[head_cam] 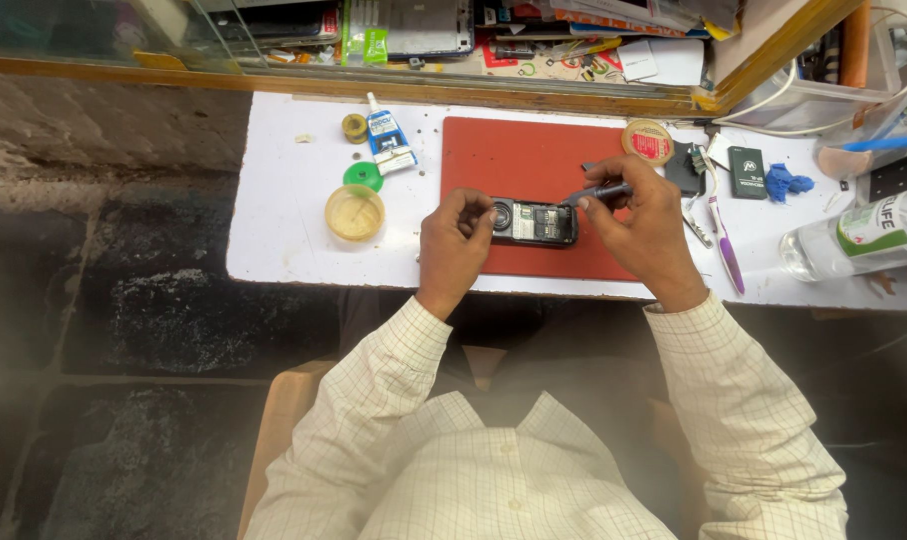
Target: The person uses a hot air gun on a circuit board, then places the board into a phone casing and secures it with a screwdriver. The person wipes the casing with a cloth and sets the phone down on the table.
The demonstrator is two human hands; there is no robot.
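The opened phone (535,222) is lying on the red mat (534,160) on the table (284,230), its long axis running left to right between both hands. The left hand (454,245) is pinching its left end, fingers closed. The right hand (642,228) is gripping a slim dark tool (599,192) — probably a screwdriver — its tip touching the phone's right end, wrist angling inward.

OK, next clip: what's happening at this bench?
A person in a checked shirt sits at a white worktop with an opened small phone lying on a red mat. The left hand steadies the phone's left end. The right hand holds a slim dark tool with its tip at the phone's right end. A glue tube, a yellow dish and a toothbrush lie around.
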